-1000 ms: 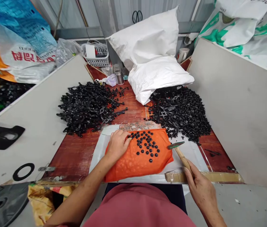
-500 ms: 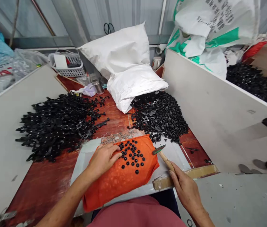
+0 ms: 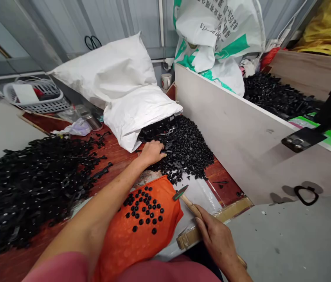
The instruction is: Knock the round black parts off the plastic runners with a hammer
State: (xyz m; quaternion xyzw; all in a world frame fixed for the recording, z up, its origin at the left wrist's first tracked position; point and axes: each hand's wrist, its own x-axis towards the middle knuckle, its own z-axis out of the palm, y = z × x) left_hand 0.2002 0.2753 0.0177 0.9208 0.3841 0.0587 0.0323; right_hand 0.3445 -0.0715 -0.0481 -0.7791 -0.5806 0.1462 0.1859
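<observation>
My left hand reaches across the table into the heap of small black plastic caps by the white sacks, fingers curled down among the pieces; what they hold is hidden. My right hand is closed on the wooden handle of a small hammer, whose head rests near the right edge of the orange cloth. Several black round caps lie scattered on that cloth, just in front of me.
A large heap of long black plastic strips covers the left of the red wooden table. White sacks lie at the back, a grey basket at far left. A pale partition board walls the right side.
My left hand left the orange cloth and stretched forward to the black cap heap. The view swung to the right. My right hand stayed on the hammer.
</observation>
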